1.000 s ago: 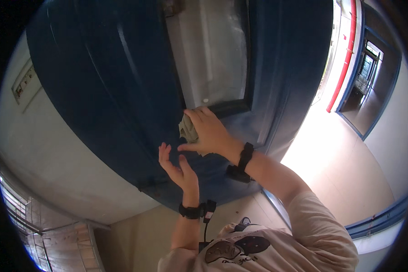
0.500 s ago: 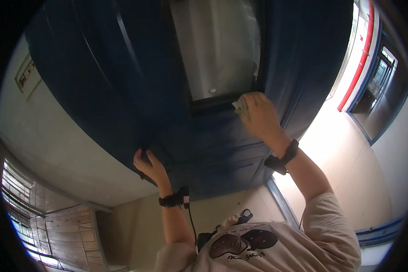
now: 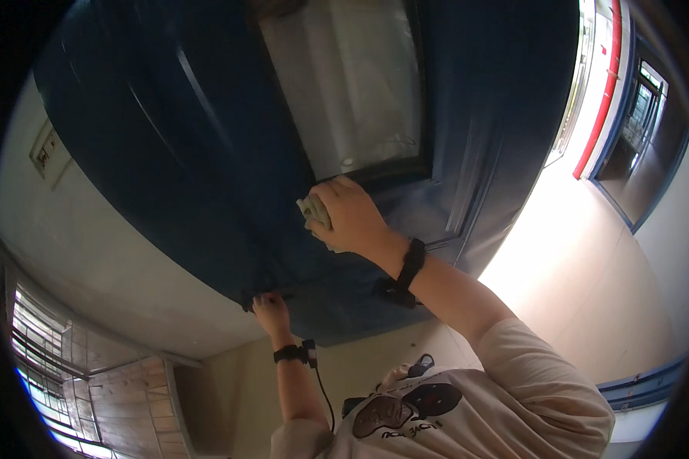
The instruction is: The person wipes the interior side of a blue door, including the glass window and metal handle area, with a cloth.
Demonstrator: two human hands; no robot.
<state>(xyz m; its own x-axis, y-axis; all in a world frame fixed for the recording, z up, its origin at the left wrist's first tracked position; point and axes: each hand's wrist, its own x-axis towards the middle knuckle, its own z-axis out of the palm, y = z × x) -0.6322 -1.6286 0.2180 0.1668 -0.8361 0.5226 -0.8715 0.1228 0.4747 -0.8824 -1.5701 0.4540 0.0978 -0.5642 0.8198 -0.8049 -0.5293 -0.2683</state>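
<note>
Cloth [image 3: 315,212], greyish and bunched, sits in the right hand [image 3: 352,220], whose fingers are curled tightly about it. Hand and cloth appear to be against the blue door [image 3: 199,153], just on the near side of the glass pane [image 3: 352,84], by its near left corner. The left hand [image 3: 271,312] is farther left and nearer the wearer, fingers bent beside a dark fitting [image 3: 248,301] at the door's edge; whether it grips that fitting, I cannot tell.

As for progress, the cloth is gripped and at the door, so work there looks under way rather than finished. The pane shows a pale spot and faint streaks toward its near right corner. Which stretches of blue panel have been gone over cannot be made out; the surface is too dark.
</note>
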